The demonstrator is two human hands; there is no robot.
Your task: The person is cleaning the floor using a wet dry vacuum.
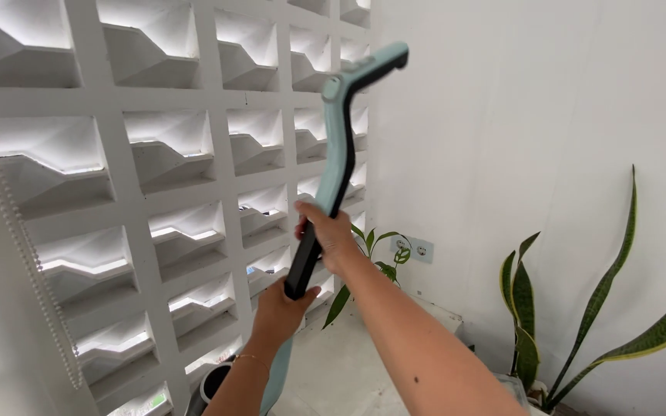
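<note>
Wall (541, 115) surfaces fill most of the view: a plain white wall on the right and a white block screen (156, 177) on the left, built as a grid of recessed openings with slanted inner faces. A beaded cord (17, 231) hangs down the left edge of the screen.

A white ledge (348, 362) runs below, at the base of the wall. A plant with long, stiff, upright green leaves (603, 308) stands at the lower right, near the wall. A smaller plant with narrow leaves (371, 262) stands in the corner behind the hands, just beside a white wall socket (418, 248). A dark round container (213, 381) shows at the bottom, partly hidden by the left forearm.

A long handle (333, 169), pale green with a black grip section, is raised at a slant in the centre of the view, in front of the block screen. Its bent upper end points up and to the right; its lower end runs down behind the left arm and out of view.

The right hand (329, 235) is closed around the handle at the junction of the pale green and black sections. The left hand (283, 312) is closed around the black section just below it, with a thin bracelet (244, 357) on the wrist. The two hands are near each other but apart.
</note>
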